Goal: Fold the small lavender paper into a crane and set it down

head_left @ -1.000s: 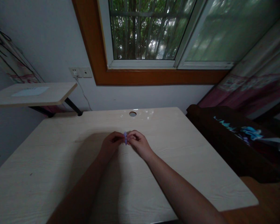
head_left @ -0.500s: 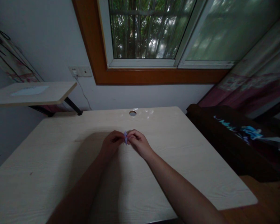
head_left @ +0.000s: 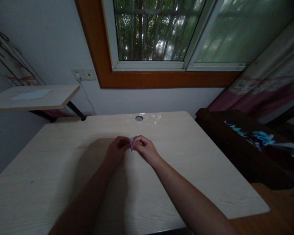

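A small piece of folded purple paper [head_left: 131, 144] is pinched between my two hands, just above the pale wooden desk [head_left: 198, 169]. From the left, my left hand [head_left: 117, 147] grips its edge with thumb and fingertips. My right hand [head_left: 145, 147] pinches it from the right, thumb and index finger pressed together. Fingertips cover much of the paper, and its exact folded shape is too small to make out.
Behind the hands, the desk has a round cable hole [head_left: 139, 118]. A raised shelf [head_left: 61, 98] with a white sheet [head_left: 30, 94] stands at back left. To the right, dark furniture [head_left: 210, 127] bears crumpled blue items [head_left: 263, 137]. A window [head_left: 152, 36] is ahead.
The purple paper has turned or bent slightly between my fingertips, now looking narrower and more curved. Both hands stay in nearly the same place.
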A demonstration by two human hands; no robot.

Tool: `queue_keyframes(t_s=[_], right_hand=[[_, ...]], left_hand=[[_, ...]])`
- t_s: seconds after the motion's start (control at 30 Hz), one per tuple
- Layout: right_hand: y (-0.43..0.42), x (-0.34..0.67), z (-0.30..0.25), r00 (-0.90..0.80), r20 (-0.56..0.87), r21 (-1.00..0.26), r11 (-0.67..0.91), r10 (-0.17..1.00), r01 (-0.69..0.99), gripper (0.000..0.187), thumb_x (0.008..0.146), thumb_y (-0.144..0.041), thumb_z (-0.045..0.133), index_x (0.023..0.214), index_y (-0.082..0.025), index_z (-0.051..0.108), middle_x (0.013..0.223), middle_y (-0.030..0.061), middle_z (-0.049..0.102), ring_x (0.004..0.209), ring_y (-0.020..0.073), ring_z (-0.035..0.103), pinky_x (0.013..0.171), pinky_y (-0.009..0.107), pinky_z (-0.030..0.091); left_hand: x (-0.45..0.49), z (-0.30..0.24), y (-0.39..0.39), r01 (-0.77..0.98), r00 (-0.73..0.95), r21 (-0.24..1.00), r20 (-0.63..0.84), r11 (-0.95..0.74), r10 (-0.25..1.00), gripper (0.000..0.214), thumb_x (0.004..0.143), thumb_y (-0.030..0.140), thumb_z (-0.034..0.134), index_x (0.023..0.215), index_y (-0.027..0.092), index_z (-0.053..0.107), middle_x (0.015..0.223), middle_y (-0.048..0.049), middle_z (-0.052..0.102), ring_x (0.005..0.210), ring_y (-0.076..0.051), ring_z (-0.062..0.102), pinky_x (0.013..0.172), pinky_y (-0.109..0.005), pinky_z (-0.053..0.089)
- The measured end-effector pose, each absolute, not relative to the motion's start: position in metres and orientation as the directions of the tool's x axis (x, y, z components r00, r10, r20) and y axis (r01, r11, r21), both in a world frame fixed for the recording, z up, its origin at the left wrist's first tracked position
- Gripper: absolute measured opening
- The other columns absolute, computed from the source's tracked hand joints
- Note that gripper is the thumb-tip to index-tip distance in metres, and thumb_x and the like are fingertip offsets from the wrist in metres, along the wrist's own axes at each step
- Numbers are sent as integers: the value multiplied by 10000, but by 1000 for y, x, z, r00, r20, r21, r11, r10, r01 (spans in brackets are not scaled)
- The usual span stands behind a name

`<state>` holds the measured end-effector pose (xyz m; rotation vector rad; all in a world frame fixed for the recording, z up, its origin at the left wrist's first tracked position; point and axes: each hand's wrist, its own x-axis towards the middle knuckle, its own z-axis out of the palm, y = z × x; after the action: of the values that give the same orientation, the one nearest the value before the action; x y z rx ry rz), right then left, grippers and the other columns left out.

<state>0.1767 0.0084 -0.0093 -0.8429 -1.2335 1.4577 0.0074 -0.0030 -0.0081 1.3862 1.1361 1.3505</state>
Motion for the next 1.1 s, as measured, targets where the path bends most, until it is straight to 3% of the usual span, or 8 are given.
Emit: queue_keyframes(t_s=[0.17, 0.47, 0.77, 1.1], right_hand=[[9, 177, -11, -248, 85, -963, 16, 965, -268, 186, 708, -302, 775, 789, -191, 649, 665, -21, 621, 594, 115, 553, 623, 267, 440], [12, 177, -18, -220, 74, -955, 5, 973, -295, 159, 707, -269, 756, 810, -194, 662, 667, -24, 626, 604, 118, 568, 630, 264, 453], [8, 177, -10, -239, 82, -949, 3, 967, -315, 211, 689, -211, 739, 886, -201, 665, 675, -31, 637, 629, 120, 581, 654, 262, 440], [8, 177, -10, -242, 109, -949, 28, 964, -314, 149, 693, -215, 738, 825, -205, 670, 694, -21, 635, 658, 135, 589, 687, 286, 456]], left_hand=[[10, -8, -2, -39, -26, 988, 148, -149, 989, 384, 651, 314, 817, 956, 194, 615, 884, -40, 721, 789, -178, 689, 763, -331, 557], [6, -3, -5, 76, 48, 963, 257, -260, 965, 150, 745, 280, 750, 856, 195, 693, 841, -14, 674, 791, -155, 642, 767, -285, 519], [6, -1, -5, 101, 16, 951, 294, -294, 956, 101, 744, 251, 738, 824, 204, 696, 827, -16, 662, 786, -157, 626, 765, -287, 509], [7, -1, -6, 63, 41, 953, 295, -297, 955, 95, 744, 248, 740, 816, 202, 700, 821, -23, 654, 781, -161, 622, 757, -292, 507]])
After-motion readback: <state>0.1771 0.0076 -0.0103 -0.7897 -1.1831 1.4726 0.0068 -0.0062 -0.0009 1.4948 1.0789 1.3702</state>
